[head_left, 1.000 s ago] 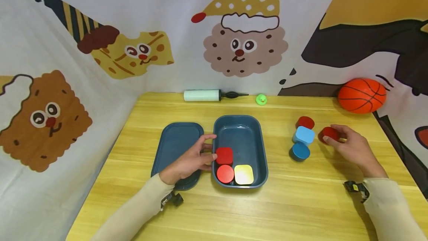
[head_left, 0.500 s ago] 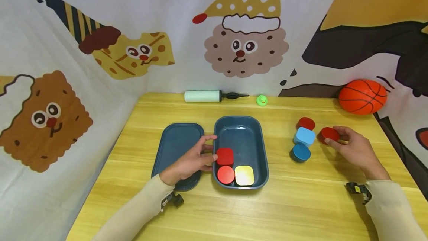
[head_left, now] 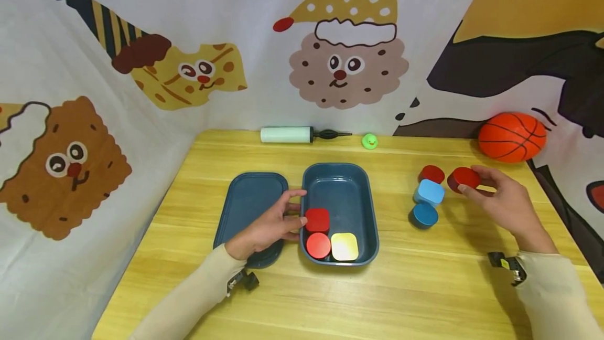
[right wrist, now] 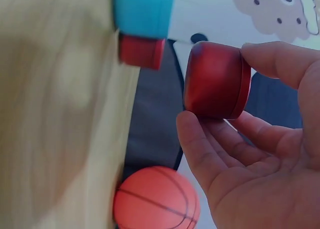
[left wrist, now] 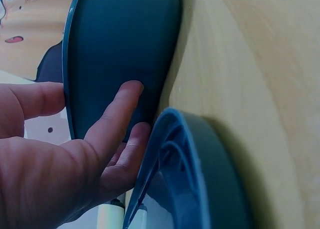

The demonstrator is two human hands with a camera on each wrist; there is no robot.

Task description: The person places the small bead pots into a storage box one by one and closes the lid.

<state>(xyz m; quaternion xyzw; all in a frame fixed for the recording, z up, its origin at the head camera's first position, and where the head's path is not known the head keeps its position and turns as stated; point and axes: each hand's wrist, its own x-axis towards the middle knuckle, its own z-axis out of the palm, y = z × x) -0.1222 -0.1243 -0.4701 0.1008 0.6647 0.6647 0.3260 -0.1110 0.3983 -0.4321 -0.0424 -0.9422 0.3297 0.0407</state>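
My right hand (head_left: pixel 505 201) pinches a small round red container with a lid (right wrist: pixel 217 81) between thumb and fingers, raised off the table. Left of it stand another round red container (head_left: pixel 431 174), a light blue rounded-square one (head_left: pixel 429 192) and a round dark blue one (head_left: pixel 423 215). My left hand (head_left: pixel 269 227) touches the left side of an uncovered dark blue box (head_left: pixel 373 209), its fingers fairly straight against the outer wall (left wrist: pixel 120 54). Inside the box, at the near end, lie a red square container (head_left: pixel 317 220), a red round one (head_left: pixel 318 245) and a yellow square one (head_left: pixel 345 246).
A dark blue lid (head_left: pixel 250 198) lies left of the box, partly under my left hand. Along the back edge are a pale green hand pump (head_left: pixel 286 135), a green toy duck (head_left: pixel 370 141) and an orange ball (head_left: pixel 512 137). A printed cloth (head_left: pixel 226 4) hangs behind the table.
My right hand has lifted the round red container off the table, away from the viewer's edge. My left hand, the box and its contents stay as they were.
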